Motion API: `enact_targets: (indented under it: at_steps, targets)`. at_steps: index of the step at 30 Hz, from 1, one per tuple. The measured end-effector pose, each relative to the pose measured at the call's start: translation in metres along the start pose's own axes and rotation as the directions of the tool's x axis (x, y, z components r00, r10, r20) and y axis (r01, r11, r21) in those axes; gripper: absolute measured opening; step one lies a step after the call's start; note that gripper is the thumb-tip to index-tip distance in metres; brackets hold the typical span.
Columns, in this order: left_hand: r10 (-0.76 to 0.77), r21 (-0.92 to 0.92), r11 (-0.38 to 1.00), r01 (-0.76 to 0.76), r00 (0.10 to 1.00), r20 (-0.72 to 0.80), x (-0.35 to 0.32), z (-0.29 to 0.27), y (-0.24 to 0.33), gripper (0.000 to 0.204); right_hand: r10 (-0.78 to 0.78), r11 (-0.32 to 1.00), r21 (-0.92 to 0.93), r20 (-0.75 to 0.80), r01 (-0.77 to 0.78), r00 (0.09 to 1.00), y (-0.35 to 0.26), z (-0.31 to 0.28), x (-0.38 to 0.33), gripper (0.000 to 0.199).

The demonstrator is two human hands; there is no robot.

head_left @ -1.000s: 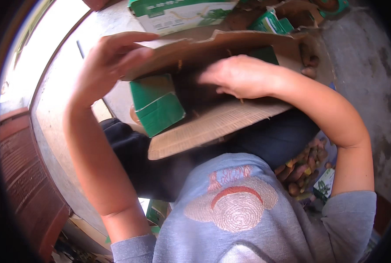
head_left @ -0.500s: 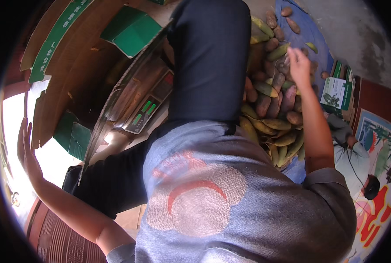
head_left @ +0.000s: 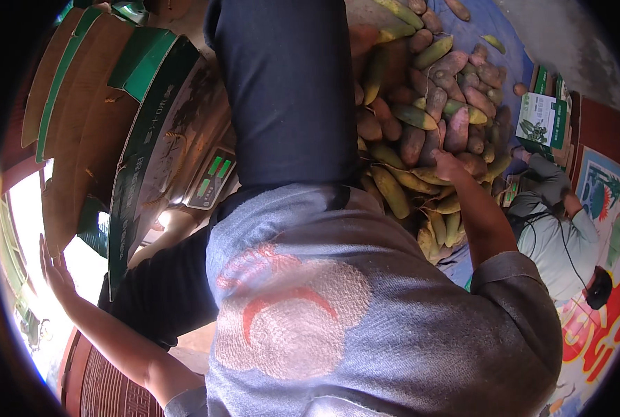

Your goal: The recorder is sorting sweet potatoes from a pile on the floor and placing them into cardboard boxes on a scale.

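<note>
My right hand [head_left: 447, 165] reaches down into a heap of green, yellow and reddish oblong fruits [head_left: 421, 118] and closes on one of them. My left hand [head_left: 56, 267] is stretched out to the left with fingers spread, beside the edge of a large brown cardboard box [head_left: 87, 139] with green flaps. The box leans tilted over a scale with a green display [head_left: 211, 179]. My grey shirt and dark trouser leg fill the middle of the view.
Another person in a grey top [head_left: 557, 229] crouches at the right beside the heap. A small green and white carton [head_left: 541, 118] lies near the fruits. A blue sheet [head_left: 511, 42] is under the heap. A dark wooden piece [head_left: 108, 389] is at lower left.
My view swung from the box to the fruit heap. My right hand left the box flaps and dropped into the fruits. The left hand stays out by the box's edge.
</note>
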State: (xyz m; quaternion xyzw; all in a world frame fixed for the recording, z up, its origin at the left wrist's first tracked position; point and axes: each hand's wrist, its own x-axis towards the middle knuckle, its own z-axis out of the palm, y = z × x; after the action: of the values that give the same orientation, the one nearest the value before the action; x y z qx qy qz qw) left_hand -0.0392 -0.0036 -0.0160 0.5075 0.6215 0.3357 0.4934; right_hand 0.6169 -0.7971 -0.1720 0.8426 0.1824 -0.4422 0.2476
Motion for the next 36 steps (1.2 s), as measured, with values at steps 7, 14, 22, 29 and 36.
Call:
enact_targets:
  at_steps: [7,14,22,29,36]
  targets:
    - [-0.017,-0.032,0.999,0.017,1.000,0.016,0.021,-0.019,-0.030,0.043,0.084,0.971,-0.223,-0.020,-0.087,0.996,-0.016,0.045,-0.025,0.065]
    - [-0.051,0.067,0.997,0.047,0.998,0.046,0.031,-0.032,-0.046,0.041,-0.112,0.905,-0.424,-0.302,-0.029,0.947,-0.005,0.079,-0.031,0.062]
    - [0.087,0.139,0.986,-0.093,0.995,0.051,-0.001,-0.008,-0.001,0.045,-0.110,0.981,-0.189,-0.350,0.045,0.930,-0.016,0.061,-0.019,0.056]
    - [0.279,0.006,0.959,-0.283,0.949,0.145,-0.008,0.035,0.025,0.045,0.014,0.994,0.072,-0.812,0.077,0.584,0.021,0.007,0.037,0.078]
    - [0.557,0.114,0.776,-0.621,0.758,0.340,-0.032,0.045,0.057,0.043,0.107,0.768,0.220,-0.970,0.601,0.218,-0.113,-0.262,-0.030,0.064]
